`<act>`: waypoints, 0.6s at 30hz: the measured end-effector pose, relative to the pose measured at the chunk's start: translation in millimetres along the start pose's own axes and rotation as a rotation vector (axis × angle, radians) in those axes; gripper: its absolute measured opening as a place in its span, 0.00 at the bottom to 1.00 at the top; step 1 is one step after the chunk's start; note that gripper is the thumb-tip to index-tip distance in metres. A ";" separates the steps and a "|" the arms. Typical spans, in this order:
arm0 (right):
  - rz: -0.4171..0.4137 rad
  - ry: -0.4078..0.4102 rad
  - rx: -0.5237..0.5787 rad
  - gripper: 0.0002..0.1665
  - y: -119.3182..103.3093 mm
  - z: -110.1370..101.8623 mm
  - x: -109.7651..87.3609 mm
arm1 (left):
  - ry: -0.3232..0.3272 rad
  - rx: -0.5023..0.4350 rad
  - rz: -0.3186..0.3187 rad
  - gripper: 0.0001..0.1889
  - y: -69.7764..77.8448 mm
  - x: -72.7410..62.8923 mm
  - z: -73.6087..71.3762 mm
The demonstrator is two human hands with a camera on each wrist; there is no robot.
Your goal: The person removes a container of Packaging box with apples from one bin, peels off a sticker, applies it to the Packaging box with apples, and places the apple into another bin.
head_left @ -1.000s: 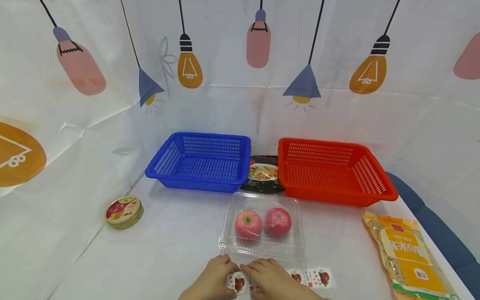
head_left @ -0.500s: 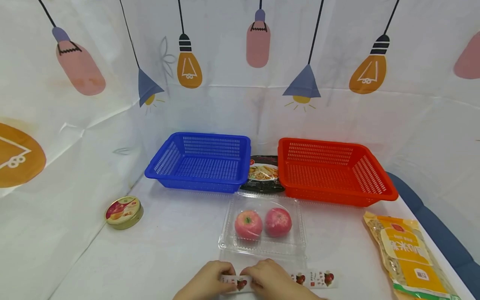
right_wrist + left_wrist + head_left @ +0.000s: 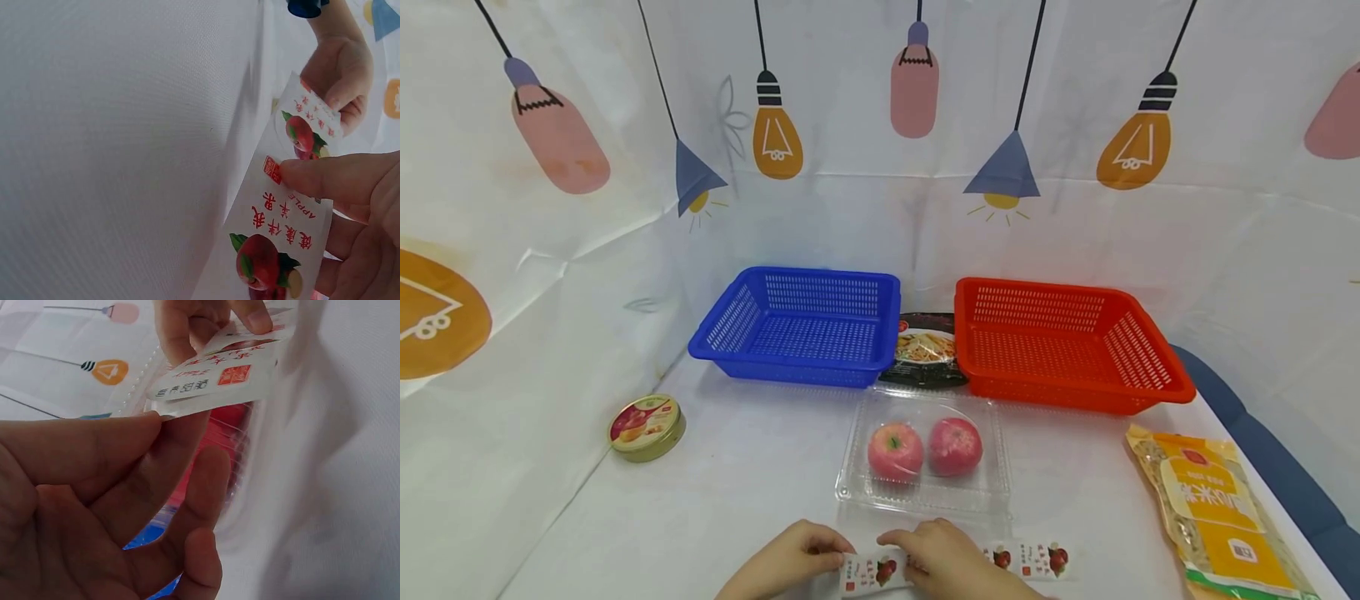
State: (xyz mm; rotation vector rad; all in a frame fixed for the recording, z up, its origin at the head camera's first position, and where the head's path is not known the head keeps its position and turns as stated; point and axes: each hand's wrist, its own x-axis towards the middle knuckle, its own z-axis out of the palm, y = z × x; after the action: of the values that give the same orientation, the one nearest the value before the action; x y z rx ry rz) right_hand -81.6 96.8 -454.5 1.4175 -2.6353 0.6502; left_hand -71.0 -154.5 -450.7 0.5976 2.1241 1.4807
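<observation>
A strip of white apple stickers [image 3: 872,573], printed with red apples and red characters, runs between both hands near the front of the table. My left hand [image 3: 795,557] pinches its left end between thumb and forefinger; in the left wrist view the other fingers [image 3: 209,481] curl loosely underneath. Farther along, my right hand [image 3: 362,206] grips the strip, thumb on the printed face and fingers behind. The strip's tail [image 3: 1030,558] extends right past that hand. Just beyond the hands, a clear plastic box [image 3: 857,492] holds two apples, a left one [image 3: 895,452] and a right one [image 3: 955,447].
At the back stand a blue basket [image 3: 722,360] and a red basket [image 3: 1052,398], with a black food packet [image 3: 925,375] between them. A round tin [image 3: 646,427] sits at left. A yellow food bag [image 3: 1217,508] lies near the right table edge.
My left hand has shifted left, away from the right hand, and more of the sticker strip shows between them. The right hand stays near the same place. The box and baskets have not moved.
</observation>
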 end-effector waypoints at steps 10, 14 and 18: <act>-0.173 0.002 -0.001 0.30 -12.8 -3.6 11.0 | 0.012 -0.174 0.034 0.11 0.8 7.7 10.2; -0.270 0.183 -0.116 0.27 -13.9 -0.7 11.1 | 0.004 -0.284 0.019 0.13 3.2 9.6 13.0; -0.319 0.347 -0.134 0.18 -11.6 2.9 12.3 | -0.024 -0.372 0.039 0.16 3.3 9.7 13.7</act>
State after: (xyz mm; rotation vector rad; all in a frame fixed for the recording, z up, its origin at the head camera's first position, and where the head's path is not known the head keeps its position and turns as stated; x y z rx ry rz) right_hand -78.8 80.5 -450.0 1.4846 -2.0923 0.6049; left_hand -70.0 -137.6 -453.0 0.5160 1.7614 1.8200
